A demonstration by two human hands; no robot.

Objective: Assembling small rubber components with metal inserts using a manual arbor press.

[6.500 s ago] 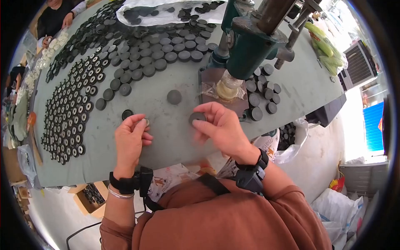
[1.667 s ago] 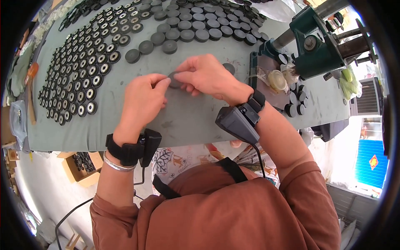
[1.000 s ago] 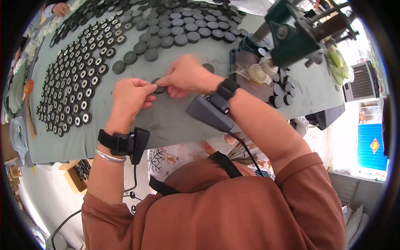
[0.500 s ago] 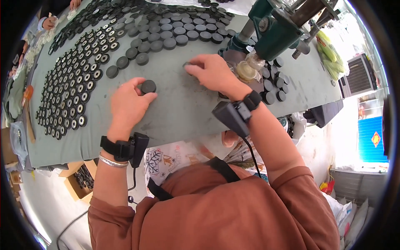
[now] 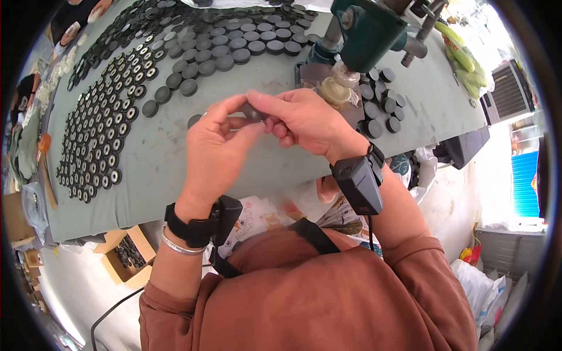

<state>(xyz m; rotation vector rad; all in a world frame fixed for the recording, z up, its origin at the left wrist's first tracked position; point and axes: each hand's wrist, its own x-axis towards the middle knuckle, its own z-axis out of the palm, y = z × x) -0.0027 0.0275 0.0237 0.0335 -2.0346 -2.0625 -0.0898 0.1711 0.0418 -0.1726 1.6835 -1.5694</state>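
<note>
Both hands meet above the table in front of me, around a small dark round piece (image 5: 253,113), blurred and mostly covered by fingers. My left hand (image 5: 218,143) pinches it from the left with thumb and fingers. From the right, my right hand (image 5: 307,120) grips it too, thumb on top and the other fingers curled under. Just left of my left hand, a black disc (image 5: 194,120) lies on the table, partly hidden by that hand. Beyond the hands stand rows of flat black discs (image 5: 223,62), and at the left, many black rings with pale metal centres (image 5: 111,140).
A green press (image 5: 372,35) stands at the right, a clear plastic-wrapped yellowish part (image 5: 335,90) below its head. Several black discs (image 5: 388,105) sit beside it. A cardboard box (image 5: 126,257) of dark parts is on the floor at left. Another person's hand (image 5: 71,32) shows far left.
My left hand has left the black disc on the table and moved right. It now meets my right hand at the small dark piece. The view has shifted slightly.
</note>
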